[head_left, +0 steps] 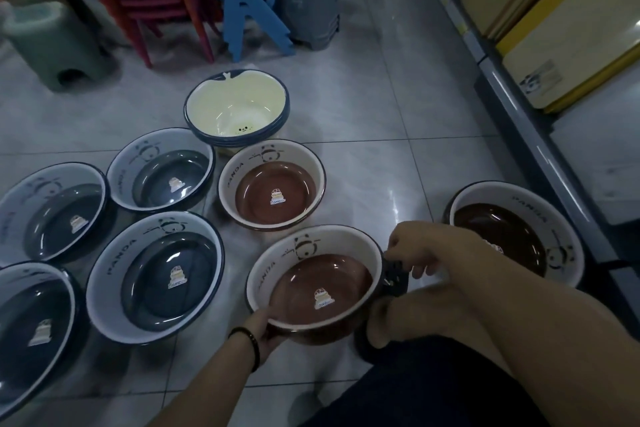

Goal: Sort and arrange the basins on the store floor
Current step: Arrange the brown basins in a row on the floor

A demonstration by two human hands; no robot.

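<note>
Now your left hand [268, 329] grips the near rim of the brown basin [311, 291]; your right hand [426, 253] curls its fingers round the dark right edge. Only a sticker [323, 298] lies inside. Left of it sit four grey basins [156, 281], and behind it a cream stack [237, 114].

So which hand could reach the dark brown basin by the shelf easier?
Right, probably. The right hand pinches the held brown plastic panda basin's right rim, beside the dark brown round basin; the left hand grips the opposite side.
</note>
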